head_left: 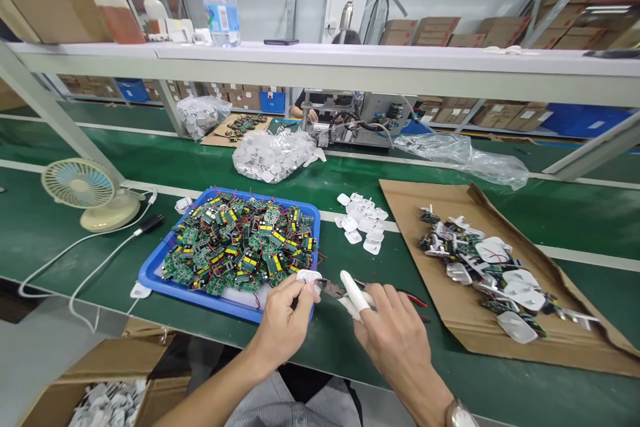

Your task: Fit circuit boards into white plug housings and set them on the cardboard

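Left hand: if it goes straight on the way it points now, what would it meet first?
Probably the pliers in the right hand, just beyond the white plastic piece that the left hand holds; depth is hard to judge.

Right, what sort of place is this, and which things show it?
Probably an electronics assembly workshop: a blue tray heaped with circuit boards, pliers in the right hand, and boxes stacked in the background.

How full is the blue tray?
Nearly full: green circuit boards are heaped across the blue tray, with little of its bottom showing.
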